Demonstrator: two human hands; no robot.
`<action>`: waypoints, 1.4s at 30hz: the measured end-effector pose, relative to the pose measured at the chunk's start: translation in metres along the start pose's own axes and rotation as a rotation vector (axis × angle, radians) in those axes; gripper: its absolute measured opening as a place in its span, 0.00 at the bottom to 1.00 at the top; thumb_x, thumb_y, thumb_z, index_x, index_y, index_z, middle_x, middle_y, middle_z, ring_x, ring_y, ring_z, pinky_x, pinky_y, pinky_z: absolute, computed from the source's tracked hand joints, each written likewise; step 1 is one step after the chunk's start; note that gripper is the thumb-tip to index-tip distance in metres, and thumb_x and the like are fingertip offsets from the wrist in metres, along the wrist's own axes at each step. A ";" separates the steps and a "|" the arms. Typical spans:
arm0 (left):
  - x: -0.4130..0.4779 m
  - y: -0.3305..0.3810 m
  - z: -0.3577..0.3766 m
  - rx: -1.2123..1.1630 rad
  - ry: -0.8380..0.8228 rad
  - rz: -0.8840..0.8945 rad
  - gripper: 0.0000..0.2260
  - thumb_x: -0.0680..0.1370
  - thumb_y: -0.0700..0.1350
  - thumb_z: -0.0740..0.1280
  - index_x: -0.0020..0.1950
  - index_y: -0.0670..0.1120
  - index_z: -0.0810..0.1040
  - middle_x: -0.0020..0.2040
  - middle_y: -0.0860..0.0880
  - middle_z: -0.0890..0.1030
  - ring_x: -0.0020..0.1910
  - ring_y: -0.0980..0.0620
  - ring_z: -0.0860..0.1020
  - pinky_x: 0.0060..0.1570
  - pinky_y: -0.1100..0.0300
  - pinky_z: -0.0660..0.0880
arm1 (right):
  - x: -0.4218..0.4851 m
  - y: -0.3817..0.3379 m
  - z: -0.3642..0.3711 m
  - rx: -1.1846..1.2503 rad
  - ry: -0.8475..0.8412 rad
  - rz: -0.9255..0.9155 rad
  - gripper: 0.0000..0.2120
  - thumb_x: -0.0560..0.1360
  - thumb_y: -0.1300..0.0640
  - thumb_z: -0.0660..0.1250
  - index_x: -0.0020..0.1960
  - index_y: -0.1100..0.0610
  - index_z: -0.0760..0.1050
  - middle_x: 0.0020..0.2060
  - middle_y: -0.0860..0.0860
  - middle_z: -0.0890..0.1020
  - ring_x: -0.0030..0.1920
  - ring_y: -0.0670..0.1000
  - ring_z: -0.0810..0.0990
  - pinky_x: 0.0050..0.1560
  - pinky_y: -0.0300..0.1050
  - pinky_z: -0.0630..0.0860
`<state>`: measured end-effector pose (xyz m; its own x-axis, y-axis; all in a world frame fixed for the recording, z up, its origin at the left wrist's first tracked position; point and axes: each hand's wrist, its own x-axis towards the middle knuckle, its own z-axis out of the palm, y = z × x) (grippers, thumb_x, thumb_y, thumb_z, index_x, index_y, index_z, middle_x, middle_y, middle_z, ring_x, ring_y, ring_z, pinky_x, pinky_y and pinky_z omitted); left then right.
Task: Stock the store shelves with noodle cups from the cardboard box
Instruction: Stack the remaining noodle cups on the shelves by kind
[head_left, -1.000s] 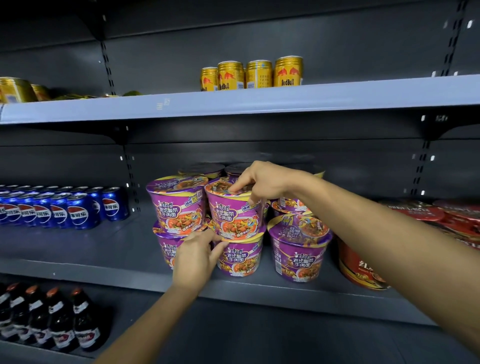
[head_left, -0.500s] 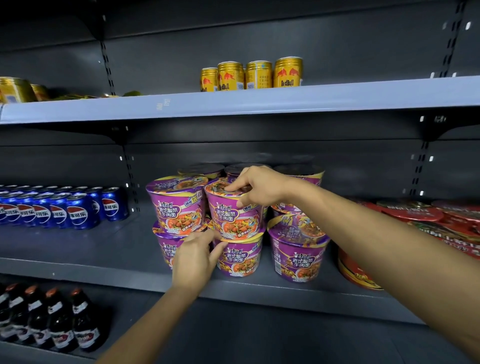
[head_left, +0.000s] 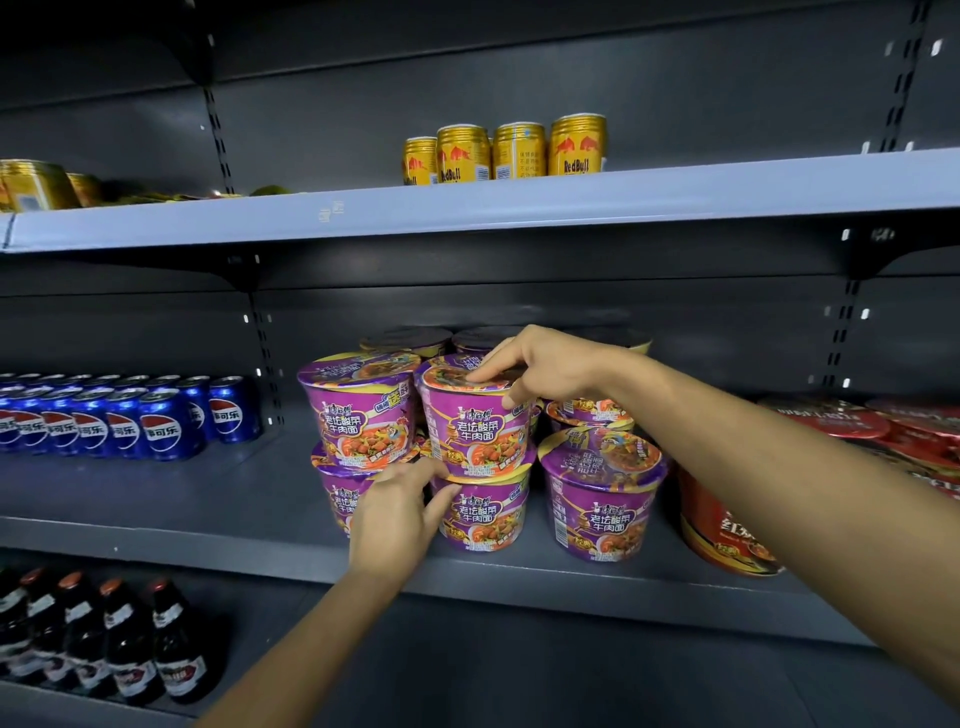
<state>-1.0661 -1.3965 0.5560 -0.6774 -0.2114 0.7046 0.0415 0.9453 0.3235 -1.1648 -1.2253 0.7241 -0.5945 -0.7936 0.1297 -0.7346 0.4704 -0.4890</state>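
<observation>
Purple top cup (head_left: 475, 426) sits stacked on a lower cup (head_left: 488, 514) on the middle shelf (head_left: 208, 499). The right hand (head_left: 540, 364) is clamped on its lid rim, while the left hand (head_left: 395, 514) presses flat-fingered at the seam. Let go off-centre and I'd bet it tips into the neighbour (head_left: 358, 410).

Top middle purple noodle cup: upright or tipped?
Upright: top noodle cup sits lid-up on lower noodle cup; right hand grips its rim.

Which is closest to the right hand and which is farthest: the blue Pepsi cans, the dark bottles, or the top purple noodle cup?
1. Top purple noodle cup: directly under the right hand, which grips it.
2. Blue Pepsi cans: same shelf, off to the left.
3. Dark bottles: lower shelf, far left.
</observation>
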 end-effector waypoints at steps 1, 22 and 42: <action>0.000 0.000 0.000 -0.002 0.001 0.000 0.06 0.74 0.50 0.72 0.48 0.50 0.79 0.37 0.53 0.78 0.36 0.55 0.72 0.32 0.62 0.68 | 0.000 0.000 0.000 -0.007 0.000 -0.004 0.21 0.73 0.65 0.70 0.63 0.49 0.77 0.64 0.47 0.75 0.61 0.49 0.73 0.59 0.45 0.74; 0.003 0.000 0.003 0.058 0.006 0.005 0.09 0.75 0.55 0.68 0.49 0.51 0.79 0.38 0.52 0.79 0.37 0.52 0.76 0.31 0.62 0.66 | -0.002 -0.009 0.008 -0.225 0.083 -0.074 0.17 0.72 0.57 0.73 0.60 0.53 0.76 0.60 0.51 0.79 0.61 0.50 0.76 0.58 0.44 0.73; 0.001 0.003 -0.001 0.099 -0.024 0.012 0.09 0.75 0.54 0.68 0.52 0.51 0.79 0.40 0.51 0.79 0.38 0.51 0.77 0.31 0.62 0.66 | -0.007 -0.008 0.016 -0.207 0.120 -0.066 0.16 0.74 0.57 0.71 0.61 0.52 0.76 0.56 0.50 0.80 0.55 0.49 0.78 0.52 0.41 0.75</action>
<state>-1.0655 -1.3935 0.5581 -0.6944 -0.1955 0.6925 -0.0223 0.9678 0.2508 -1.1493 -1.2298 0.7134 -0.5682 -0.7795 0.2636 -0.8174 0.4975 -0.2905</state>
